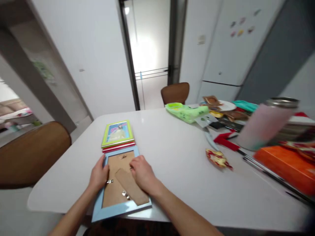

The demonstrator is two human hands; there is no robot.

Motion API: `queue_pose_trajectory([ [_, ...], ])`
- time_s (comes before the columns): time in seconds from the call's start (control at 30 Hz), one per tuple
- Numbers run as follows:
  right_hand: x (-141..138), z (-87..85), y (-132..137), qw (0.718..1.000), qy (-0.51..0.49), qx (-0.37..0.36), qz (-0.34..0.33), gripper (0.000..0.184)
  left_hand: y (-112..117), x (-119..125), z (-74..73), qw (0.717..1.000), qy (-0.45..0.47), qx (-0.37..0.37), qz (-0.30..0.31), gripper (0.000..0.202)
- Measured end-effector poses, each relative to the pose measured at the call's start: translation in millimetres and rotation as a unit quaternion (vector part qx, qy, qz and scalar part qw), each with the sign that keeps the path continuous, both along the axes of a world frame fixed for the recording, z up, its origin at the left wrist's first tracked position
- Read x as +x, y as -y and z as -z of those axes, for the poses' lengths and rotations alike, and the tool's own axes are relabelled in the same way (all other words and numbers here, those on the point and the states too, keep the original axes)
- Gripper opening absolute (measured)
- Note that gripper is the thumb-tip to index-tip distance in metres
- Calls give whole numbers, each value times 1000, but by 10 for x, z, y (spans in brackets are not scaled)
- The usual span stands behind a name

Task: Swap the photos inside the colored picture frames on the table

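Note:
A light blue picture frame (122,209) lies face down at the near edge of the white table (177,157), its brown backing board and fold-out stand showing. My left hand (98,174) holds the frame's left edge, thumb on the backing. My right hand (142,173) rests knuckles-up on the backing's right side, fingers curled near a small metal clip; what they pinch is hidden. Just beyond lies a green frame (117,133) with a picture facing up, stacked on a red frame (118,147).
A brown chair (29,154) stands at the left and another (175,93) at the far side. The table's right side holds a green bag (187,112), a pink tumbler (264,124), an orange box (285,167), a small patterned packet (218,158), and assorted clutter.

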State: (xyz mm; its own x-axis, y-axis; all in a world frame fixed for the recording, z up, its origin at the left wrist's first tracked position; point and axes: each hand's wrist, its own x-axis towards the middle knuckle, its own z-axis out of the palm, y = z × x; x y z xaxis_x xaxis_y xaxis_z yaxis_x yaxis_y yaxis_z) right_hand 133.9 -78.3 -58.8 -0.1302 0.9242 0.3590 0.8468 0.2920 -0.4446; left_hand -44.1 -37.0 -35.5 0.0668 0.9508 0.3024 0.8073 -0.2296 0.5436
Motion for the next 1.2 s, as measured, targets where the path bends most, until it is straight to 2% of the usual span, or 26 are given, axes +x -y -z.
queue_pose_trajectory([
  [0.1,-19,-7,28,1000,-1,-3,-15,18,-93,-132,222,999,42,-2,5,43],
  [0.3,33,-60,137,999,14,-41,-12,29,445,-390,375,991,106,-15,83,51],
  [0.43,-29,-68,9,997,53,-62,-14,24,513,-456,438,987,125,-19,99,56],
  [0.57,-71,-80,-77,995,76,-69,-17,25,458,-465,487,987,126,-16,102,58],
  [0.67,-149,-108,-31,995,77,-56,-11,27,471,-473,509,986,132,-5,102,61],
  [0.77,-382,-150,47,996,61,-39,-58,25,495,-480,513,986,125,-3,107,64],
  [0.83,-592,-169,70,991,56,-49,-108,21,502,-480,508,988,111,0,110,63],
  [0.9,-778,-168,56,988,67,-58,-130,17,505,-478,503,989,99,3,111,59],
  [1.0,-930,-127,1,987,92,-51,-122,17,509,-476,498,989,96,8,113,56],
  [1.2,-970,-53,-75,993,71,-41,-82,18,517,-475,500,987,118,5,111,61],
])
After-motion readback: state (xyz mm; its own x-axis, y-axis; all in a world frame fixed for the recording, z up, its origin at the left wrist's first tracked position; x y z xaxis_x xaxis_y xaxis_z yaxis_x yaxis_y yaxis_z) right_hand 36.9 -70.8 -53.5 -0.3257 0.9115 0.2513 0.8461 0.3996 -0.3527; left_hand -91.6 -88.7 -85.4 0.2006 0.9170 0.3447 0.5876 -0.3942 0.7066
